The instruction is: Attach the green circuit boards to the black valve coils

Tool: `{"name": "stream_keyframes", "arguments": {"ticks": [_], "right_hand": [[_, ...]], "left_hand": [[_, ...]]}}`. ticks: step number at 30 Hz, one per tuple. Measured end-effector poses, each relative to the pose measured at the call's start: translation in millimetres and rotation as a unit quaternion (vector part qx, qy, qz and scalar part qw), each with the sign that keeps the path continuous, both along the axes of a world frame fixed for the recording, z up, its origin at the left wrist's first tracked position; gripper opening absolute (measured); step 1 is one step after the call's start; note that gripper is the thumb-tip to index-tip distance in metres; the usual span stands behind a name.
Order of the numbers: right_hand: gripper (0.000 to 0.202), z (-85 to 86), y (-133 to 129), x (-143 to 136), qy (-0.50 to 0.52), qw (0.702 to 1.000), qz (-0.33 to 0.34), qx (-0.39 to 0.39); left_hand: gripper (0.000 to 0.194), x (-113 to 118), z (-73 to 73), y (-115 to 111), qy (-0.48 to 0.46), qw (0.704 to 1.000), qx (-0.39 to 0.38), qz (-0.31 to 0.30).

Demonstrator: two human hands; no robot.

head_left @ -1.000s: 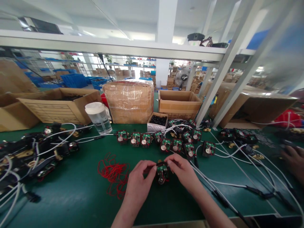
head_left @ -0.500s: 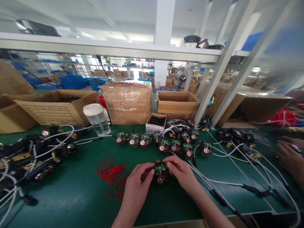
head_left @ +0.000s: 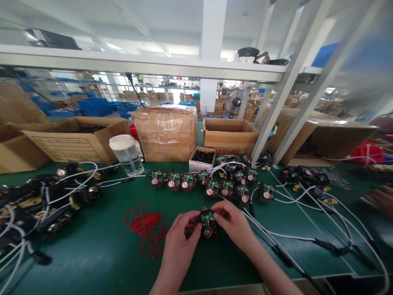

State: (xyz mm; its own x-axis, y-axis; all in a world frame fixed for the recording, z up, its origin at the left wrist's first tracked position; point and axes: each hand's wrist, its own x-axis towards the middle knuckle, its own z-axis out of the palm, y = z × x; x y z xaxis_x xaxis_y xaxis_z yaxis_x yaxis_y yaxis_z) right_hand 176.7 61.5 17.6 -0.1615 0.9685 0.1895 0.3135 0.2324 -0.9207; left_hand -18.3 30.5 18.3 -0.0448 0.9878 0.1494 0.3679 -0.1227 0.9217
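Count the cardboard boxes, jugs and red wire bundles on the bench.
Cardboard boxes: 5, e.g. the wrapped one
Small white box of black parts: 1
Clear jug: 1
Red wire tangle: 1
Total: 8

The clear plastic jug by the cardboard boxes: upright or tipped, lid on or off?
Upright, lid on. The jug stands on the green mat with its white lid on top.

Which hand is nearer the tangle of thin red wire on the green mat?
Left. The left hand sits just right of the red wire tangle; the right hand lies farther right, beyond the small black module both hands hold.
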Motion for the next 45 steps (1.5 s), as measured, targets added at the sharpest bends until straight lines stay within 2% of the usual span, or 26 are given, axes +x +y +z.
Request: {"name": "stream_keyframes", "arguments": {"ticks": [7,13,30,35,40,45], "right_hand": [[0.034,-7.1,-11,4,-0.012,1.000,0.004,-0.004],[0.046,-11.3,-23,6,-0.031,0.999,0.002,-0.009],[0.050,-12.2,-26,-6,-0.039,0.998,-0.008,-0.053],[0.049,-6.6,-26,-11,-0.041,0.997,-0.015,-0.056],[0.050,0.9,-26,-10,-0.032,0.997,0.001,-0.075],[0.048,6.7,-23,5,-0.062,0.995,0.046,-0.069]], "left_hand": [[0.038,1,-2.1,-7,-0.030,0.999,-0.042,-0.011],[0.050,5,-10.1,-13,-0.072,0.995,-0.069,-0.028],[0.054,16,-12.3,-8,-0.045,0.998,-0.051,0.013],[0.056,20,-14.6,-5,-0.043,0.997,-0.049,0.034],[0.056,17,-14.4,-5,-0.072,0.996,-0.053,0.013],[0.058,8,-16.5,-5,-0.107,0.991,-0.075,-0.025]]}}
